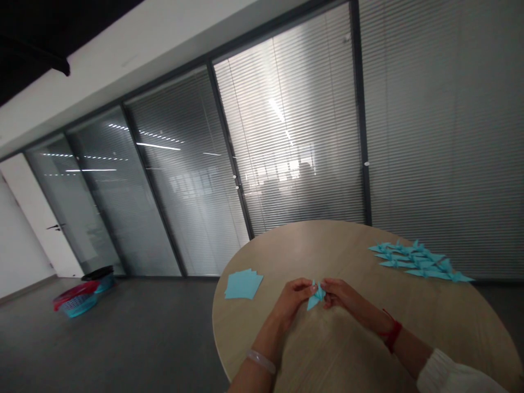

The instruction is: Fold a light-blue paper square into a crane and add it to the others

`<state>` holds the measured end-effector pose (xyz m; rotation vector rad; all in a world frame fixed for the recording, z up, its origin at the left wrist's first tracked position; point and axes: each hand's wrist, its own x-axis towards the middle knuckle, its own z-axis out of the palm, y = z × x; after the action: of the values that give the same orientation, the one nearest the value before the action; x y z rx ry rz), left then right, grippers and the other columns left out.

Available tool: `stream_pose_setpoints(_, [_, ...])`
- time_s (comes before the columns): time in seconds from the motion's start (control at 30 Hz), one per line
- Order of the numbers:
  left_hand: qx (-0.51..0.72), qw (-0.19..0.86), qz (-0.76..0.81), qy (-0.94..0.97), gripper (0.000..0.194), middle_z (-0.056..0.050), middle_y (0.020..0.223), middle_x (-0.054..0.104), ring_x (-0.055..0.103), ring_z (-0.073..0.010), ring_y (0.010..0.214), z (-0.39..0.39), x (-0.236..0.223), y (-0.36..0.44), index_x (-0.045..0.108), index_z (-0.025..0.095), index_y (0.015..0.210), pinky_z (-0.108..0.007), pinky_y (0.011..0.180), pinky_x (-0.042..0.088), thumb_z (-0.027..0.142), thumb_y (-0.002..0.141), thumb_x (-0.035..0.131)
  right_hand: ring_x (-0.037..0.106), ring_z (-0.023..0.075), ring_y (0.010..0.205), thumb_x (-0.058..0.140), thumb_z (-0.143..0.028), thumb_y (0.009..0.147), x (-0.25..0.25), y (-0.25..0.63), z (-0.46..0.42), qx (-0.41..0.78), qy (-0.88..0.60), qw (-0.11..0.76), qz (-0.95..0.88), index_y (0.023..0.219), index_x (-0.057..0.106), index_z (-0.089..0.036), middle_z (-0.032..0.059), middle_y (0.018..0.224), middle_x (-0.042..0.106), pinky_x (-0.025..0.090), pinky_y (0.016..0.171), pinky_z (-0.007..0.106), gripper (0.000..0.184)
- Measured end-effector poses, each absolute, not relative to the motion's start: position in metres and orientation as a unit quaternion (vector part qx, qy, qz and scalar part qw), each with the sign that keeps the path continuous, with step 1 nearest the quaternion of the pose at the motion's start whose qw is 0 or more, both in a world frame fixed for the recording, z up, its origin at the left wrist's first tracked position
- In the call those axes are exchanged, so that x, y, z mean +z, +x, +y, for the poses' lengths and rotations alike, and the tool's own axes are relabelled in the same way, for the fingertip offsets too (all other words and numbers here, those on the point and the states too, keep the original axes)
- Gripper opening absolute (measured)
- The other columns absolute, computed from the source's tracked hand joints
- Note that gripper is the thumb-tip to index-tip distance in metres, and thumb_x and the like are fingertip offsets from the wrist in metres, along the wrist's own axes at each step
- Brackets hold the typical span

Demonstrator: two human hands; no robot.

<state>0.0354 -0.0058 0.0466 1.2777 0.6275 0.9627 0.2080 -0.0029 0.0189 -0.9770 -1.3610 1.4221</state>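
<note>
Blue origami crane [316, 297] sits between the two hands, just above the middle of the round wooden table [311, 245], its long axis tilted from a lower-left point up to a narrow tip between the fingers. The left hand [292, 297] pinches it from one side, and the right hand [339, 295] pinches it from the other; both have their fingers curled in, and the fingertips nearly meet at the paper. The fingers cover the crane's middle, so its folds there are hard to make out. A clear bangle [261, 361] circles the left wrist, and a red cord bracelet [392, 334] circles the right, just beyond which a white knit sleeve [454, 376] shows.

Near the left hand, a small stack of square blue paper [243, 284] lies on the table. Farther right, well apart from the hands, blue paper cranes [420, 262] lie close together in rough rows near the table's edge. Beyond the table stands a glass partition with blinds [295, 136]. Far off on the floor to the left are stacked baskets [77, 300], near a white door [41, 218].
</note>
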Motion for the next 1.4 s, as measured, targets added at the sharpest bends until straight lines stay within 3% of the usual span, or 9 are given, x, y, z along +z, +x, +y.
stream_pose_setpoints(0.17, [0.449, 0.656, 0.295, 0.529, 0.032, -0.005, 0.072, 0.066, 0.056, -0.0132, 0.065, -0.002, 0.045, 0.035, 0.07, 0.01, 0.073, -0.026, 0.068, 0.04, 0.036, 0.059, 0.081, 0.06, 0.0215, 0.085, 0.063, -0.057, 0.067, 0.036, 0.211, -0.014, 0.413, -0.392, 0.539, -0.621, 0.085, 0.059, -0.019, 0.0051, 0.086, 0.064, 0.047, 0.079, 0.033, 0.042])
stream_pose_setpoints(0.4, [0.435, 0.679, 0.291, 0.515, 0.029, -0.004, 0.066, 0.064, 0.054, -0.0122, 0.06, -0.005, 0.045, 0.035, 0.069, 0.009, 0.071, -0.024, 0.062, 0.037, 0.033, 0.06, 0.081, 0.061, 0.0201, 0.083, 0.063, -0.048, 0.075, 0.046, 0.213, -0.025, 0.409, -0.342, 0.514, -0.672, 0.083, 0.06, -0.018, 0.004, 0.082, 0.064, 0.047, 0.079, 0.032, 0.03])
stream_pose_setpoints(1.07, [0.412, 0.693, 0.301, 0.508, 0.035, -0.003, 0.062, 0.06, 0.05, -0.0107, 0.057, -0.008, 0.049, 0.034, 0.068, 0.009, 0.069, -0.024, 0.058, 0.034, 0.036, 0.053, 0.084, 0.062, 0.0178, 0.077, 0.065, -0.045, 0.073, 0.042, 0.214, -0.021, 0.447, -0.325, 0.5, -0.667, 0.082, 0.061, -0.017, 0.0027, 0.079, 0.065, 0.048, 0.075, 0.03, 0.029])
stream_pose_setpoints(1.27, [0.399, 0.656, 0.308, 0.562, 0.031, -0.002, 0.066, 0.06, 0.049, -0.0103, 0.059, -0.001, 0.039, 0.033, 0.068, 0.01, 0.072, -0.024, 0.06, 0.033, 0.038, 0.062, 0.078, 0.061, 0.0174, 0.084, 0.056, -0.025, 0.078, 0.043, 0.211, -0.026, 0.284, -0.345, 0.522, -0.727, 0.087, 0.057, -0.019, 0.0028, 0.086, 0.063, 0.048, 0.081, 0.031, 0.011])
stream_pose_setpoints(1.4, [0.394, 0.621, 0.341, 0.586, 0.035, -0.002, 0.064, 0.059, 0.047, -0.0098, 0.058, 0.004, 0.036, 0.033, 0.067, 0.011, 0.071, -0.023, 0.057, 0.031, 0.043, 0.062, 0.077, 0.057, 0.0174, 0.084, 0.052, -0.017, 0.079, 0.042, 0.211, -0.028, 0.149, -0.367, 0.506, -0.766, 0.086, 0.059, -0.02, 0.0032, 0.086, 0.06, 0.046, 0.081, 0.031, 0.01])
